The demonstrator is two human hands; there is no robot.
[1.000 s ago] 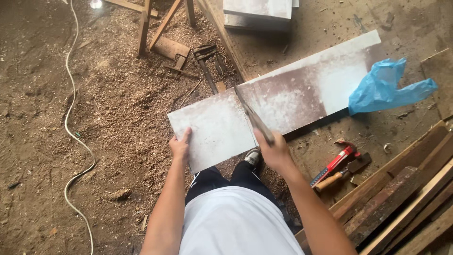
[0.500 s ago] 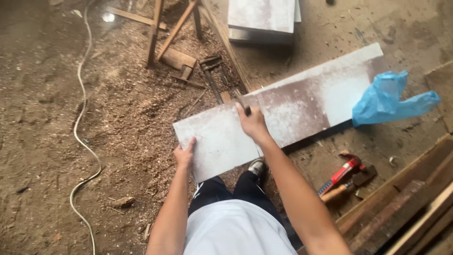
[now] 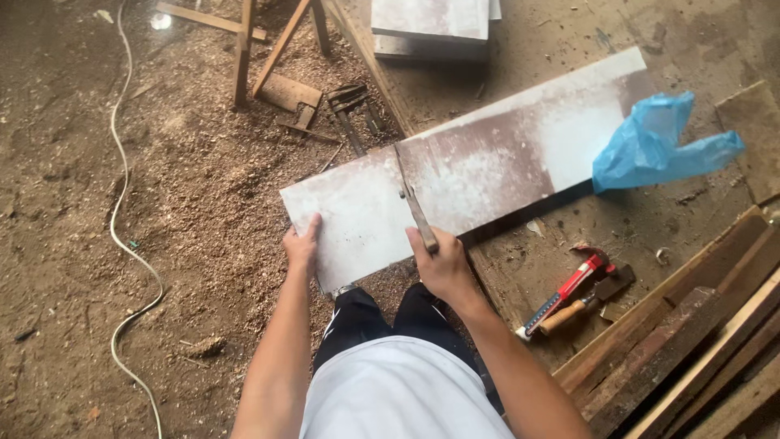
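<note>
Since half a second ago the right hand (image 3: 443, 264) has drawn back toward the body, so the narrow steel blade of the handsaw (image 3: 413, 199) now lies further back across the long, pale, dust-whitened wooden board (image 3: 487, 167). That hand is closed around the saw's handle at the board's near edge, the blade running away from it over the board's face. The left hand (image 3: 302, 246) rests mostly open on the board's near-left corner, fingers spread flat and thumb over the edge, holding nothing else. The board lies slantwise just beyond both hands, its far end running well off to the right of the right hand. There a crumpled blue plastic bag (image 3: 654, 146) sits at the board's end. Near the right hand, lower right, a red-handled hammer (image 3: 569, 291) lies on the dirt floor beside stacked brown timber planks (image 3: 691, 341). Left of the left hand, well apart, a white cable (image 3: 122, 203) snakes over sawdust.
</note>
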